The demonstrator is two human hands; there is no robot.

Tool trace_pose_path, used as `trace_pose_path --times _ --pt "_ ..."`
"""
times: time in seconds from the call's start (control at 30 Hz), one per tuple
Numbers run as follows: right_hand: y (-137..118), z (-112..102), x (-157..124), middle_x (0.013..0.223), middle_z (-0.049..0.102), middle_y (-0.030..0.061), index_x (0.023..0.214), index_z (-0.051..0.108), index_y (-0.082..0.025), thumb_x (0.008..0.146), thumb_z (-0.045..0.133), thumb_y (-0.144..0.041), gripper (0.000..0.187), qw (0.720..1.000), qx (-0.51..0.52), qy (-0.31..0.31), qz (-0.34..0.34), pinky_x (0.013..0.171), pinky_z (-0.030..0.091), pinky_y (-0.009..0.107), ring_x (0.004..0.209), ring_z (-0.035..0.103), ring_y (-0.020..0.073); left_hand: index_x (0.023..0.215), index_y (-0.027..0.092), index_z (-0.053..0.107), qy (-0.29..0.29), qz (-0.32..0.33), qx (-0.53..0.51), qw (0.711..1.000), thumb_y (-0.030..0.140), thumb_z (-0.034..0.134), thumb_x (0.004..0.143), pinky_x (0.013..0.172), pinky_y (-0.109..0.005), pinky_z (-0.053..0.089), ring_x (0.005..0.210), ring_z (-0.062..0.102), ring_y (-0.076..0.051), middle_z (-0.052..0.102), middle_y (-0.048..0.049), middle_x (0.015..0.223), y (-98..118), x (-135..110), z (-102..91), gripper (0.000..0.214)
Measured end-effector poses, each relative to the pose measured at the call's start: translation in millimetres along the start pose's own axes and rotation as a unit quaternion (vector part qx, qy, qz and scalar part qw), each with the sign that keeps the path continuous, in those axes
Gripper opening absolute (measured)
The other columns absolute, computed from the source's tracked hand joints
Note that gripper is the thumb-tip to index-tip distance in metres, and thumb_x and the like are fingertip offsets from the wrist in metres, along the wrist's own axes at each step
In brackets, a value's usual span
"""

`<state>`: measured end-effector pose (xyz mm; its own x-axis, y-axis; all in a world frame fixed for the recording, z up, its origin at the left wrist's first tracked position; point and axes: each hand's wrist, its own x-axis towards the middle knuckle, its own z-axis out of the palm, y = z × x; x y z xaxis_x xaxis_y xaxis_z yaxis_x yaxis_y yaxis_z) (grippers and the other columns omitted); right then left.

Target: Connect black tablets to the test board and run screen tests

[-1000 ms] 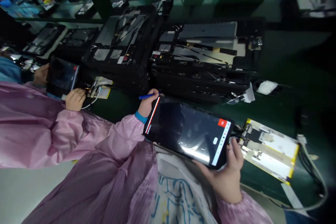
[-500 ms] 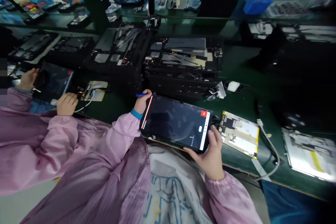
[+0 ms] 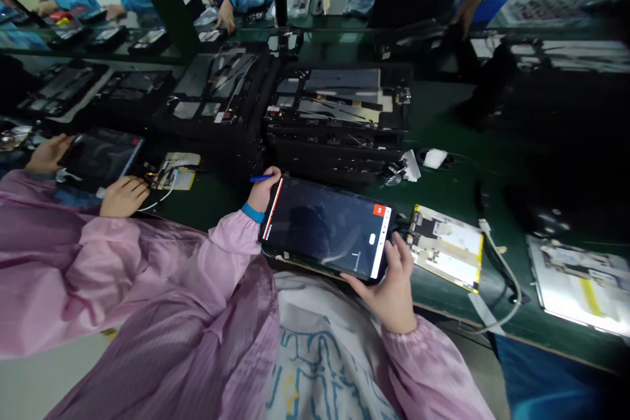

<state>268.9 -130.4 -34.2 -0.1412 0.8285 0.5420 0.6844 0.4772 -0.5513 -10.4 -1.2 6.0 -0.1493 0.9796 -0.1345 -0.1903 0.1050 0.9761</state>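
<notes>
A dark tablet [image 3: 319,226] with a lit screen lies tilted at the table's front edge, against my body. Its display is mostly black, with a red square and a white strip at the right. My left hand [image 3: 262,195] grips the upper left edge, and a blue pen-like stick [image 3: 260,178] pokes out from its fingers. Around the lower right corner my right hand [image 3: 396,285] is closed, thumb along the bottom edge and fingers at the side. Just right of the tablet sits a flat battery board [image 3: 447,246] with yellow edges, apparently joined to it by a dark cable.
Stacked black device housings [image 3: 339,111] rise behind the tablet. A grey cable [image 3: 514,282] curls at the right, near a silver panel [image 3: 585,285]. On my left a co-worker's hands [image 3: 125,195] handle another tablet [image 3: 103,154]. People in blue work across the bench.
My hands and the tablet stay nearly in place; the view shifts slightly. Across the bench, one person's hand reaches down, and another's arm comes down at the upper right, where the blue bin stood.
</notes>
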Motion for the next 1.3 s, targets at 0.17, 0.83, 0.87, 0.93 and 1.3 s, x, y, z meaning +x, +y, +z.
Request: trace_pose_path --times 0.17,0.83,0.87,0.93,1.3 --pt "2.7 -0.4 2.8 0.148 0.023 0.0233 0.146 0.016 -0.022 0.07 0.075 -0.044 0.099 1.0 0.017 -0.005 0.023 0.101 0.04 0.059 0.138 0.029 0.0368 0.071 0.019 0.047 -0.042 0.022 0.005 0.999 0.032 0.062 0.079 0.057 -0.025 0.034 0.056 0.04 -0.009 0.041 0.004 0.063 -2.5 4.8 -3.7 0.021" --pt "18.9 -11.8 1.4 0.156 0.014 0.013 0.15 0.004 -0.025 0.085 0.057 -0.026 0.084 0.977 0.182 -0.073 0.084 0.113 0.024 0.059 0.143 0.019 0.031 0.071 0.021 0.047 -0.014 -0.043 -0.056 0.997 0.021 0.057 0.078 0.058 -0.029 0.035 0.059 0.048 -0.016 0.054 -0.0022 0.066 1.2 9.6 6.2 0.012" --pt "20.7 -11.6 0.1 0.157 0.015 0.0119 0.15 0.004 -0.025 0.087 0.053 -0.024 0.08 0.973 0.199 -0.071 0.091 0.113 0.023 0.059 0.144 0.018 0.0299 0.071 0.021 0.047 -0.011 -0.043 -0.055 0.997 0.021 0.058 0.078 0.059 -0.029 0.035 0.059 0.048 -0.016 0.055 -0.0022 0.067 1.0 10.0 6.0 0.012" --pt "22.5 -10.1 -2.0 0.157 0.015 0.0104 0.15 0.006 -0.026 0.089 0.049 -0.022 0.075 0.968 0.218 -0.07 0.104 0.114 0.022 0.058 0.144 0.018 0.0288 0.072 0.021 0.047 -0.008 -0.041 -0.054 0.998 0.021 0.058 0.078 0.06 -0.03 0.036 0.06 0.049 -0.016 0.056 -0.0023 0.068 0.6 10.6 5.7 0.012" --pt "43.5 -40.5 17.7 0.139 0.044 0.0167 0.143 0.022 -0.021 0.087 0.051 -0.032 0.064 0.973 0.112 0.102 0.174 0.108 0.031 0.057 0.13 0.043 0.0292 0.072 0.021 0.047 -0.013 -0.048 -0.055 0.997 0.023 0.06 0.074 0.055 -0.025 0.039 0.057 0.05 -0.013 0.058 0.0005 0.066 5.4 10.7 6.3 0.014"
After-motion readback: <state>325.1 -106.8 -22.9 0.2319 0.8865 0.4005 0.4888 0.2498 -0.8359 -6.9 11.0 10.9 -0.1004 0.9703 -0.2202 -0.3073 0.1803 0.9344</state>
